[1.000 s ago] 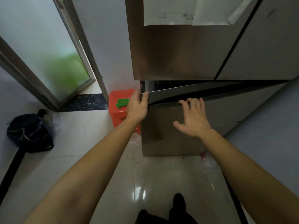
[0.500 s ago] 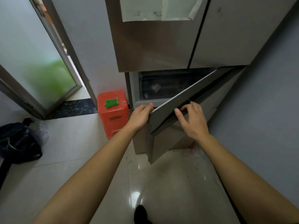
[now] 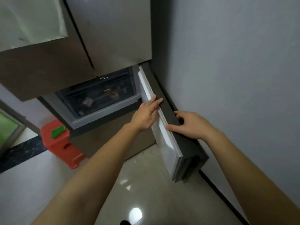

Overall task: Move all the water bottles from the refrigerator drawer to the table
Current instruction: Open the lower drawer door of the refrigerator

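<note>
Now, refrigerator drawer [image 3: 97, 98]: it sits in the lower compartment, under the two upper doors, with its dark see-through front shut and facing the room.
Water bottles: none can be told apart behind that dark front (only a pale patch and a red spot show, both blurred).
Lower door [image 3: 165, 148]: it stands wide open to the right, its white inner face turned to the compartment and its outer side close along the wall.
Left hand [image 3: 144, 117]: the fingers are straight and together, laid flat along the door's top edge from the inner side.
Right hand [image 3: 193, 125]: it grips the same top edge nearer the door's free end, fingers bent onto the dark top and thumb stretched along the seam by the white liner.
Upper doors [image 3: 113, 38]: both are closed, and a paper sheet [image 3: 29, 21] hangs on the left one.
Red stool [image 3: 60, 143]: it stands on the floor [image 3: 146, 192] just left of the refrigerator's foot, with a green piece [image 3: 57, 131] on top.
Wall [image 3: 235, 78]: plain grey, filling the right side.
</note>
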